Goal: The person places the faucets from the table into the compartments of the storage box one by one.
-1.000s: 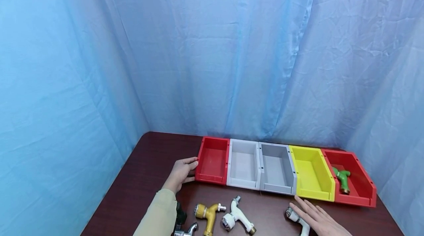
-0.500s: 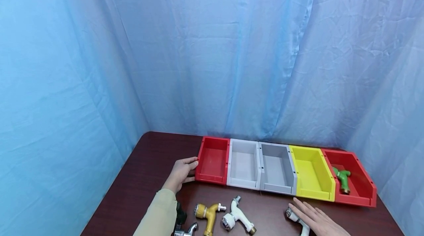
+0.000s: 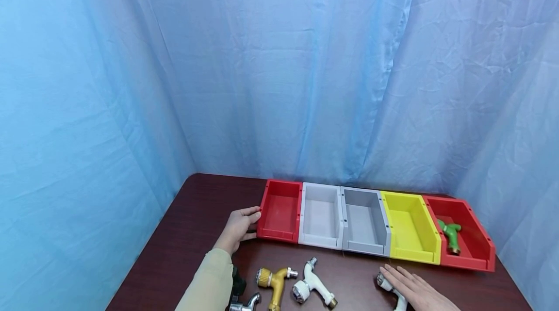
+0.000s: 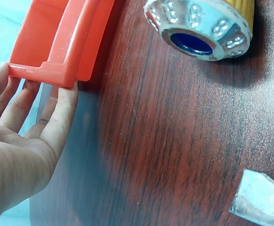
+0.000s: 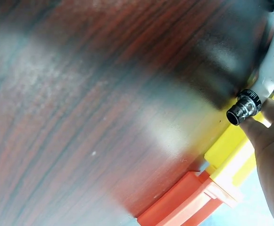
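Observation:
In the head view my left hand point(image 3: 238, 228) is beside the left red bin point(image 3: 279, 211), its fingertips touching the outer wall. The left wrist view shows those fingers point(image 4: 61, 113) extended against the bin's edge. My right hand point(image 3: 415, 289), fingers straight, lies over a white faucet point(image 3: 399, 300) with a silver-faced knob; it partly hides the faucet. In the right wrist view the faucet's metal spout end point(image 5: 244, 107) lies close to the hand; whether they touch I cannot tell. Between the hands lie another white faucet point(image 3: 315, 284) and a gold faucet point(image 3: 277, 284).
White point(image 3: 320, 216), grey point(image 3: 366, 221) and yellow point(image 3: 412, 227) bins join the left red one in a row. A right-end red bin point(image 3: 473, 238) holds a green faucet point(image 3: 452, 238). A chrome and black faucet point(image 3: 244, 303) is near my left sleeve. Blue curtains point(image 3: 279, 68) surround the table point(image 3: 209, 194).
My right hand has shifted slightly left and downward over the white faucet, its fingers coming away from the bins' front edge. My left hand stays at the red bin.

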Demonstrator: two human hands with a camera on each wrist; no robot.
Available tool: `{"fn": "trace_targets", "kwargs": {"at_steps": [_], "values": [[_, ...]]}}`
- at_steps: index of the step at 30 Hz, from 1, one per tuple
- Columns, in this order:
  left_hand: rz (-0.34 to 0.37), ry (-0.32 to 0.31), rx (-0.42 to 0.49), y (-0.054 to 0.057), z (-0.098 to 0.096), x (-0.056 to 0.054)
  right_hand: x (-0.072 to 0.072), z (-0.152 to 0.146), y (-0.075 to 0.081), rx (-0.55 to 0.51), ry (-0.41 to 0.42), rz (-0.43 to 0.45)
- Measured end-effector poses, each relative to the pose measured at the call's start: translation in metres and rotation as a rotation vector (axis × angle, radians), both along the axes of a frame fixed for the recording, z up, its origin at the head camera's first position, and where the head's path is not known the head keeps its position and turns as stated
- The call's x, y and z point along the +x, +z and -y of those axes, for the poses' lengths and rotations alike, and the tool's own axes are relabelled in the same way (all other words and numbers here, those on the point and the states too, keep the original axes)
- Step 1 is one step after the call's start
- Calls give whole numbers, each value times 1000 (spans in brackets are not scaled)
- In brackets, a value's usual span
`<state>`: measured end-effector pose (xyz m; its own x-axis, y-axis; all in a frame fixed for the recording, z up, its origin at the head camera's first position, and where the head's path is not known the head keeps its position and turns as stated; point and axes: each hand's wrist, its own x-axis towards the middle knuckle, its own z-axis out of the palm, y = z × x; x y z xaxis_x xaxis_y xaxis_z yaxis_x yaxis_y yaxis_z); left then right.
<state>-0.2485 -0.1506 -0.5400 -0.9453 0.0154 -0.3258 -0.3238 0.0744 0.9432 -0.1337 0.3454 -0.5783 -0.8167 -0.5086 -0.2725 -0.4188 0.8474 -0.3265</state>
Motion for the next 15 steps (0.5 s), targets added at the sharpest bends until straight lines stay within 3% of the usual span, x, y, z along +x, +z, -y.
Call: {"fn": "trace_targets", "kwargs": {"at_steps": [15], "values": [[-1,3,-4,-3,0,-2,0,0,0,1,12,-13]]}}
